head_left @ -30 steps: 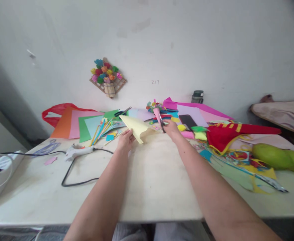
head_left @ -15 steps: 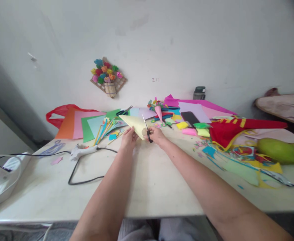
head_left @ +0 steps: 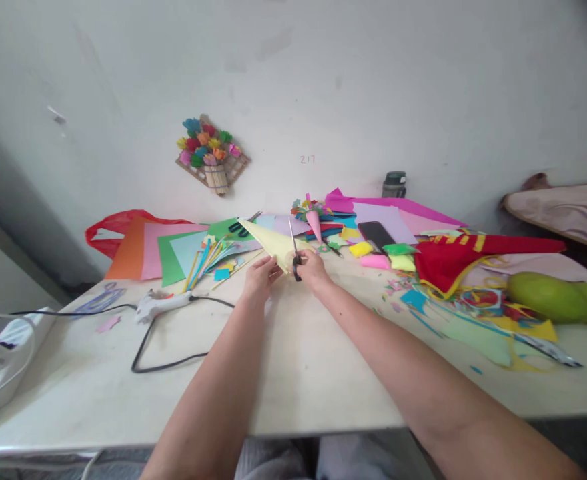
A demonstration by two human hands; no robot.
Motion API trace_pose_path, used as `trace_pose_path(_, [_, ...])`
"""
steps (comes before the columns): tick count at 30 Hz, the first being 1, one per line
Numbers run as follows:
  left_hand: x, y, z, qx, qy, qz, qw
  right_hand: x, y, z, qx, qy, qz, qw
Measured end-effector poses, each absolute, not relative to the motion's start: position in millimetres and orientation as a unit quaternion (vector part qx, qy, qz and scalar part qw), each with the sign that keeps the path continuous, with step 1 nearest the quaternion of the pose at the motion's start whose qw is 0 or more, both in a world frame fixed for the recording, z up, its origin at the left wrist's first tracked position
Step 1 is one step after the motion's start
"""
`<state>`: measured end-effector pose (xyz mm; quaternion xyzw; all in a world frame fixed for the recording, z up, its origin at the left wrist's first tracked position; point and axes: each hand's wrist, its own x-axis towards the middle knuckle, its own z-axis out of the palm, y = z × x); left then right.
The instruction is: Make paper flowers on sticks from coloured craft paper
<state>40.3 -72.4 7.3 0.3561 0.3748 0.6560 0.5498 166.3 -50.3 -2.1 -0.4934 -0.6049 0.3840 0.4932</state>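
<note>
Scissors clasped in right grip moved leftward, to yellow paper jutting beyond pinching left grip.

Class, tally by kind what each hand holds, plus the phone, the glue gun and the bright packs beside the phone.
Pale yellow paper in left hand: 1
Scissors in right hand: 1
Phone: 1
Glue gun: 1
Bright packs: 4
Total: 8

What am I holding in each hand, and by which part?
Left hand: pale yellow, pointed paper, by its near edge. Right hand: black-handled metal scissors, by the handles.
</note>
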Motion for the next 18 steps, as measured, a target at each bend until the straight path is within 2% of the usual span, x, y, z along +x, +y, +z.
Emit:
trace_pose_path(3, [40,-72,7,0.356,0.392,0.673,0.517,166,-54,2,-0.486,-0.567,0.417,0.518])
trace_pose_path(6, [34,-69,6,0.34,0.39,0.701,0.491,171,-62,12,-0.468,-0.569,0.466,0.491])
trace_pose_path(18, [22,-61,1,0.257,0.365,0.73,0.518,234,-69,42,-0.413,-0.715,0.53,0.193])
